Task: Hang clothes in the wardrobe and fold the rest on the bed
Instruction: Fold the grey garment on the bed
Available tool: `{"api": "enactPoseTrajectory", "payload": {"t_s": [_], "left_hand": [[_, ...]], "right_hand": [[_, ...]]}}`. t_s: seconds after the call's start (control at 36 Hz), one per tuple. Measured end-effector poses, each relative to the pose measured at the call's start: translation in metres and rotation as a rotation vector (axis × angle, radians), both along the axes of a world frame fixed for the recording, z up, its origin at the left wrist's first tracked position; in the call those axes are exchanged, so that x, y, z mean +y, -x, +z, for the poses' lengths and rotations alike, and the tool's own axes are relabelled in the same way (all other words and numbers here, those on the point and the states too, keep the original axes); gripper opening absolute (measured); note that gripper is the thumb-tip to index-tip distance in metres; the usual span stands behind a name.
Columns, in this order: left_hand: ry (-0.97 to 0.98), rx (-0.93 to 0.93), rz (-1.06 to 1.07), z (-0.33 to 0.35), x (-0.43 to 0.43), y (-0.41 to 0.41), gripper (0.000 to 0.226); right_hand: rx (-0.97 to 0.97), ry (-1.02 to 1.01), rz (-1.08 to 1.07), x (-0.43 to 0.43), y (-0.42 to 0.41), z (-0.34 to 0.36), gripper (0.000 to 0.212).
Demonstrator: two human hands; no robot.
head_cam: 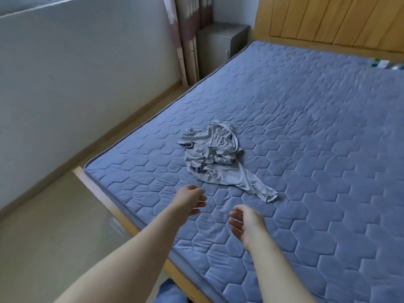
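Mattress (317,127) bears a grey garment (213,154) just beyond left grip (192,201) and right grip (246,224).

- Both arms stretched out in front, bare, no sleeves showing.
- left arm (135,248): comes in from the lower left, long and nearly straight, wrist in line with the forearm.
- left hand (192,201): the further forward of the two, palm turned inward toward the other hand, fingers loosely curled, gripping nothing.
- right arm (273,270): comes in from the lower right at a steeper angle, wrist slightly bent.
- right hand (246,221): a bit behind the left, palm facing left, fingers relaxed and half-curled, holding nothing.
- Hands near each other, palms roughly facing, gap between them, not touching.
- Fingertips blurred; exact finger spread hard to read.
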State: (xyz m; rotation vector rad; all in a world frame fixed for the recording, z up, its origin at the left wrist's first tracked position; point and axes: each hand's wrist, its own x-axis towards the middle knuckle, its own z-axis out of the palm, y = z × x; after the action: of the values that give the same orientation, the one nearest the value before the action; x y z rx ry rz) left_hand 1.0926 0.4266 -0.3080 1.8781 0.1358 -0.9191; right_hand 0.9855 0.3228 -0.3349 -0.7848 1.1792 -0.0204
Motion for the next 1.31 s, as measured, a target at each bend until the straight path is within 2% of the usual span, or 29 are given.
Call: {"api": "enactPoseTrajectory", "payload": {"t_s": [0.19,0.28,0.42,0.53,0.67,0.75,0.78,0.89,0.94,1.06,1.14,1.22,1.31], "left_hand": [[-0.131,0.038,-0.185,-0.051,-0.042,-0.095,0.011],[-0.165,0.066,-0.200,-0.081,-0.059,-0.143,0.013],[-0.195,0.216,-0.104,-0.146,-0.074,-0.213,0.015],[-0.239,0.275,0.124,-0.199,-0.085,-0.259,0.008],[-0.330,0.168,0.245,-0.258,-0.110,-0.300,0.062],[-0.240,0.200,0.287,-0.276,-0.121,-0.306,0.083],[-0.198,0.202,0.255,-0.281,-0.123,-0.306,0.082],[-0.087,0.177,0.034,-0.271,-0.129,-0.300,0.038],[-0.018,0.224,-0.114,-0.252,-0.131,-0.294,0.029],[0.047,0.192,-0.472,-0.203,-0.135,-0.273,0.027],[0.126,0.158,-0.589,-0.153,-0.136,-0.256,0.016],[0.168,0.153,-0.738,-0.107,-0.130,-0.243,0.026],[0.179,0.150,-0.800,-0.059,-0.123,-0.228,0.023]], "right_hand": [[0.116,-0.011,-0.130,-0.030,-0.061,-0.038,0.020],[0.162,-0.026,-0.132,-0.036,-0.101,-0.063,0.020],[0.259,-0.022,-0.056,-0.034,-0.163,-0.116,0.022],[0.296,-0.030,-0.038,-0.032,-0.188,-0.151,0.017],[0.341,-0.036,-0.055,-0.035,-0.199,-0.188,0.014],[0.375,-0.036,-0.098,-0.037,-0.191,-0.198,0.017],[0.380,-0.028,-0.108,-0.038,-0.188,-0.199,0.018],[0.376,-0.016,-0.154,-0.039,-0.178,-0.188,0.019],[0.357,-0.016,-0.188,-0.041,-0.177,-0.178,0.019],[0.301,0.053,-0.182,-0.045,-0.178,-0.151,0.019],[0.256,0.173,-0.126,-0.051,-0.180,-0.124,0.024],[0.187,0.311,-0.076,-0.057,-0.177,-0.089,0.027],[0.087,0.413,-0.067,-0.059,-0.168,-0.057,0.038]]}}
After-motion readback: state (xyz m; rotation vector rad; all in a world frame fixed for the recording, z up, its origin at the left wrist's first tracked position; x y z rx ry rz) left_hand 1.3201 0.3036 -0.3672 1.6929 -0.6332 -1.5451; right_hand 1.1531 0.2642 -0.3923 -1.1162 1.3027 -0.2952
